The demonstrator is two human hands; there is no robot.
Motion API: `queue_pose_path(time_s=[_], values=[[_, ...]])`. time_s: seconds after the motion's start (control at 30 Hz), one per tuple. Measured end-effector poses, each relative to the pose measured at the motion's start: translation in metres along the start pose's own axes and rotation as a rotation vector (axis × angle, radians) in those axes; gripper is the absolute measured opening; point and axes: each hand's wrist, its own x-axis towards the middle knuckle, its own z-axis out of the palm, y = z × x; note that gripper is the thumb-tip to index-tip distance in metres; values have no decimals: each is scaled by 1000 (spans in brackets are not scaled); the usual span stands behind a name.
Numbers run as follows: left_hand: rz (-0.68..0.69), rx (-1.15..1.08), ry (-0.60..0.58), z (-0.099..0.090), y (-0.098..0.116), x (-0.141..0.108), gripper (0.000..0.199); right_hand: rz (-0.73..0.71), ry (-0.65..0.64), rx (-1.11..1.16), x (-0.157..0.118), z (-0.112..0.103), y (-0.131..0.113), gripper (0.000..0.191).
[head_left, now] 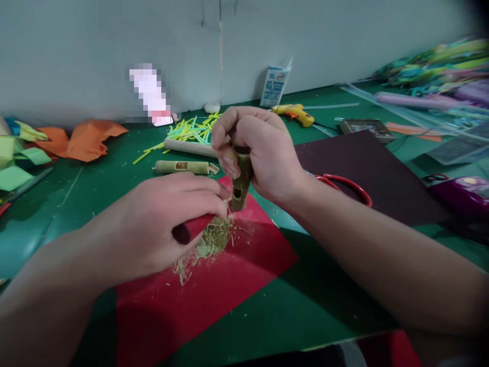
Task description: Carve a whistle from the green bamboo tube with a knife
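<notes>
On the green worktop point(244, 311), nearest the person, a red sheet point(153, 316) lies at an angle. The left hand point(153, 219) arches above it, fingers bent and thumb set apart from them; whether it grips anything I cannot tell. Beside its fingertips is a heap of greenish shavings point(214, 239), spread over the sheet. Just beyond, the right hand point(263, 148) curls round a bamboo tube point(242, 176), holding it nearly upright with a cut opening near its lower end. Farther off lie a second bamboo piece point(166, 167), also notched, a dark sheet point(344, 158) and a pale rod point(189, 148) beside yellow and mint strips point(191, 130). Near the wall point(183, 30) are a yellow glue gun point(305, 118) and a carton point(274, 85).
</notes>
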Motion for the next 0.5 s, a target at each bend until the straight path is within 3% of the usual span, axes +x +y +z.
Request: queue_pose_path(time_s=[0.13, 0.33, 0.5], values=[[-68, 4, 61, -4, -3, -1, 26, -57, -48, 101, 1, -1, 2, 18], [-168, -48, 284, 3, -19, 0, 23, -49, -40, 113, -1, -1, 2, 23], [-172, -96, 285, 7, -25, -1, 24, -23, -10, 102, -3, 0, 0, 24]])
